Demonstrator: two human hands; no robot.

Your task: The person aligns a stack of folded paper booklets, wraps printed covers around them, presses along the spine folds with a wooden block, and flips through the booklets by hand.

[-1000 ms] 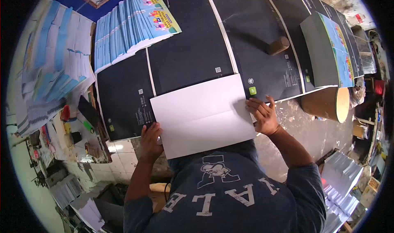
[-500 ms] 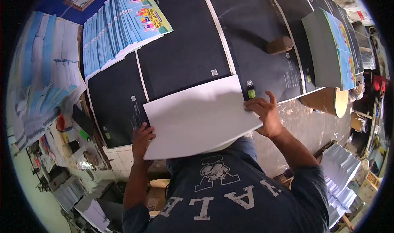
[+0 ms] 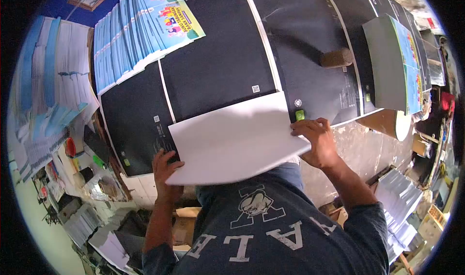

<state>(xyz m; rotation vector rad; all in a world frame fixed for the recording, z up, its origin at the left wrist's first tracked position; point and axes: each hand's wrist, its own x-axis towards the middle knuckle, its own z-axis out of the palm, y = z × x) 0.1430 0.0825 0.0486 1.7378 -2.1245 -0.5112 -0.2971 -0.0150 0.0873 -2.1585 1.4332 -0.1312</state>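
A stack of blank white paper (image 3: 232, 141) lies at the front edge of the black-covered table, its near part reaching over the edge against my shirt. My left hand (image 3: 167, 173) grips the left side near the front corner, its fingertips along the paper's edge and the thumb side partly hidden. At the right side, my right hand (image 3: 317, 141) holds the front right corner, fingers bent over the top and palm against the edge. The sheets' near edge bows slightly downward between both hands.
Fanned blue-and-yellow booklets (image 3: 140, 37) lie at the table's back left. A thick booklet stack (image 3: 390, 64) stands at the right, with a brown cylindrical block (image 3: 336, 58) beside it. Tall paper piles (image 3: 53, 66) rise at far left. More paper (image 3: 399, 192) sits low at right.
The view has shifted slightly. The paper's near edge has lifted and straightened a little, and my right hand's raised index finger has come down onto the paper's edge. Both hands stay at its sides.
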